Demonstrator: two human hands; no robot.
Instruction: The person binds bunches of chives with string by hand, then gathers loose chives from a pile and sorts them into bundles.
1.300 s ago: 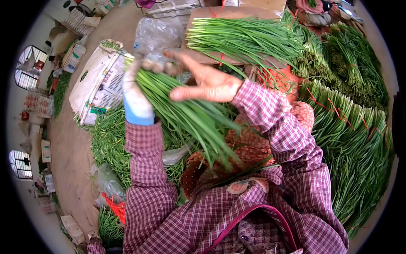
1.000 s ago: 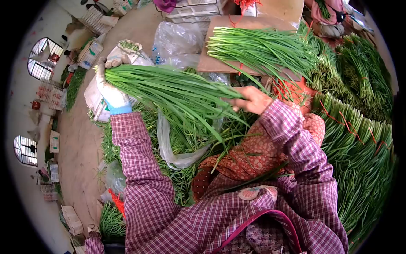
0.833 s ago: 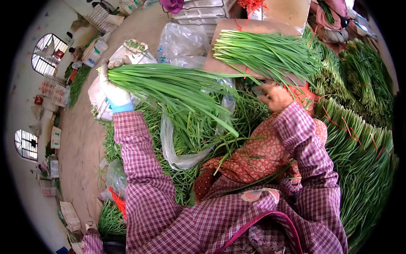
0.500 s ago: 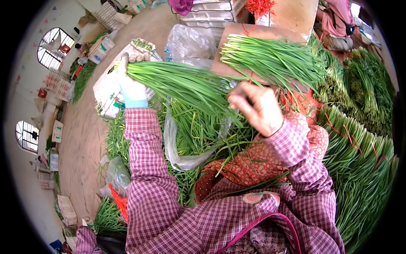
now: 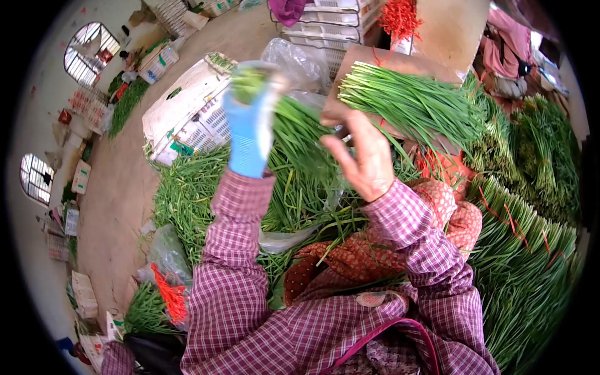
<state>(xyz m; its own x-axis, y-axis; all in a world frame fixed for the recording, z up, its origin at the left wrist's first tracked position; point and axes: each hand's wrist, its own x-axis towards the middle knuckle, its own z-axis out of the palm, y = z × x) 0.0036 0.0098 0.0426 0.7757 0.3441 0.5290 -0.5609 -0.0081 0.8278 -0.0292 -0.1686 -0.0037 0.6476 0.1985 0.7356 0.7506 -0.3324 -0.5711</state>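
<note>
My left hand [image 5: 253, 119], in a blue and white glove, is closed around the stem end of a bunch of garlic chives [image 5: 299, 134]. Motion smears the glove and the leaves, which hang to the right. My bare right hand [image 5: 361, 153] is just beyond the leaf tips, thumb and fingers apart, with nothing visible between them. Under both hands spreads a heap of loose chives [image 5: 194, 187], partly on clear plastic. Another pile of chives [image 5: 406, 94] lies neatly lined up on a brown board [image 5: 437, 74] ahead of my right hand.
A white crate [image 5: 200, 128] with a sack over it stands beyond my left hand. Red ties [image 5: 400, 19] hang by stacked crates [image 5: 319, 34]. Tied chive bundles [image 5: 525, 281] line my right side. A person in pink [image 5: 503, 37] sits at the far right.
My left hand has swung right and nearer my right hand, turning the bunch so its leaves point down. My right hand has moved slightly left, its fingers spreading.
</note>
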